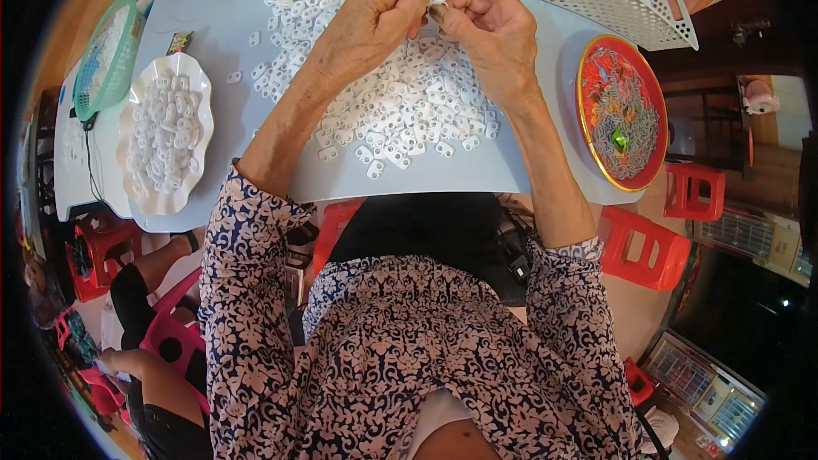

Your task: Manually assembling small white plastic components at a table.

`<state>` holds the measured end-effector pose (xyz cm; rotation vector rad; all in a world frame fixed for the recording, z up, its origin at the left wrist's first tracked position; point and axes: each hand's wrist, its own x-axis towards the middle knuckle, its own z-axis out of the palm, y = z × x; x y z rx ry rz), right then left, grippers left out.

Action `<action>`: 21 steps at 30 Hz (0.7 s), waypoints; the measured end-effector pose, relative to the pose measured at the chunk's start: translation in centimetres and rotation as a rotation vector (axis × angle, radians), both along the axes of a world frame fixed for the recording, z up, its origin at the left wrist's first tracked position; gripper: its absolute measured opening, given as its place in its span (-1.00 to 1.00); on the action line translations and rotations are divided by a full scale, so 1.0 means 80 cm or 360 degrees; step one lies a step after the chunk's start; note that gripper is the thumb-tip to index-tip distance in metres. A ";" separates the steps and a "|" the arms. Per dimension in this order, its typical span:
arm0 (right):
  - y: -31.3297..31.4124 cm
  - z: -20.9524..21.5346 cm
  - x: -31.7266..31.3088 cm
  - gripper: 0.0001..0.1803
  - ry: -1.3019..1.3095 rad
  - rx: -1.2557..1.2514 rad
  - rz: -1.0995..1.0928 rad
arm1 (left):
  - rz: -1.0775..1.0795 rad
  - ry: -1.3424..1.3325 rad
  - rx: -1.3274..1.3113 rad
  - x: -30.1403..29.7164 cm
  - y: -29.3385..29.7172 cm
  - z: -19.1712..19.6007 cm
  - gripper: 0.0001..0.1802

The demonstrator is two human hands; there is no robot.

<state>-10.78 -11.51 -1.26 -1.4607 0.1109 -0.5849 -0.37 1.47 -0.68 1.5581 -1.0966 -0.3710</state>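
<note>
Spreading wide, the pale blue surface [213,0] bears a central heap of white pieces [409,111] and a holed basket [588,8]; a red stool [673,260] stands nearby. Over the heap, left hand [375,21] and right hand [503,38] nearly meet, pinched narrow; what they hold is hidden.

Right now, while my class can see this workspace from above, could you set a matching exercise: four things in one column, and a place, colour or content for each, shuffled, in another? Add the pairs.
Column one
1. Dish on the left
2. Tray on the right
3. Mesh basket at far left
4. Loose white pieces

Column two
A. Pale green
B. Spread over the table, partly beneath the left hand and right hand
C. White, with a wavy rim
D. Red, holding thin grey parts

Pairs: 1-C; 2-D; 3-A; 4-B
</note>
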 end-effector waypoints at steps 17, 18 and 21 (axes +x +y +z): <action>0.004 0.006 -0.002 -0.65 0.0029 -0.0270 0.0086 | 0.0010 0.0179 0.0042 0.007 0.004 0.003 -0.72; 0.005 0.006 -0.002 -0.65 -0.0013 -0.0281 0.0082 | 0.0005 0.0198 0.0018 0.007 0.004 0.004 -0.73; 0.003 -0.005 0.002 -0.66 -0.0047 -0.0384 0.0046 | 0.0013 0.0249 0.0013 0.003 0.002 0.002 -0.74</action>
